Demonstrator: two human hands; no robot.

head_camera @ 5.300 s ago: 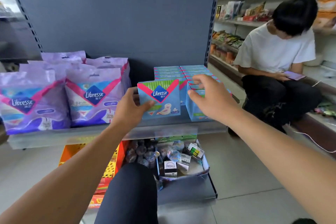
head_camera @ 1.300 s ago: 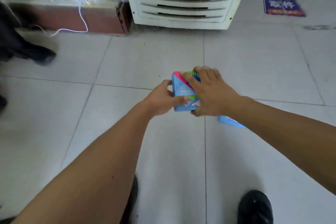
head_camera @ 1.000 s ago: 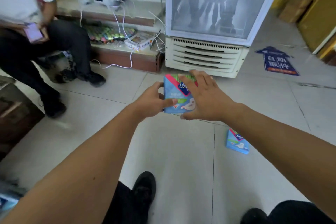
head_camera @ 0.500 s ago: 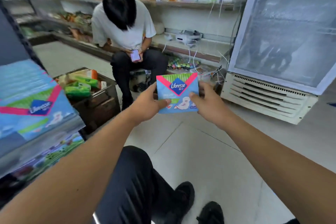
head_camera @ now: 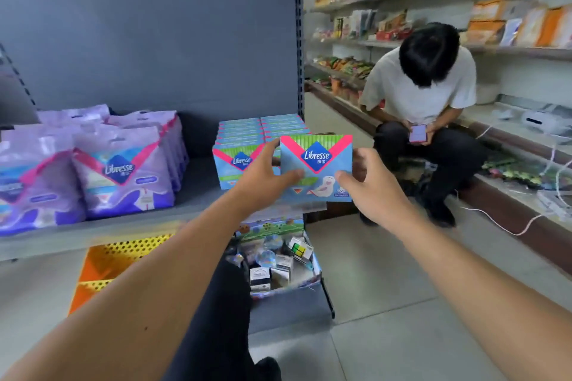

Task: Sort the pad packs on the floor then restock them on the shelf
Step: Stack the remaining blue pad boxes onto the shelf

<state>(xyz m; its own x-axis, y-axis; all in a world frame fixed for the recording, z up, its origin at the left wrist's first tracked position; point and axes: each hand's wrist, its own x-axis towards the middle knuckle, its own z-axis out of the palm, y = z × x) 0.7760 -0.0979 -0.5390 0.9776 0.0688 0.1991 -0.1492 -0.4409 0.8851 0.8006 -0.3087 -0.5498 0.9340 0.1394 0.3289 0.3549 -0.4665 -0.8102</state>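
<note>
Two hands pinch one blue pad pack (head_camera: 316, 168), left hand (head_camera: 263, 178) at nine o'clock, right hand (head_camera: 370, 184) at three, just before the shelf (head_camera: 192, 198) stack. Light, soft, slick; side grip suits.

One head-worn wide-angle view, looking forward and slightly down along both forearms, close to the shelf (head_camera: 130, 226) straight ahead, with the floor (head_camera: 387, 272) filling the lower frame.

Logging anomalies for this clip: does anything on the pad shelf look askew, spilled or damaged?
Nothing stands out. The blue packs stand in tidy rows, the purple bags upright, and the held pack looks undamaged.
</note>
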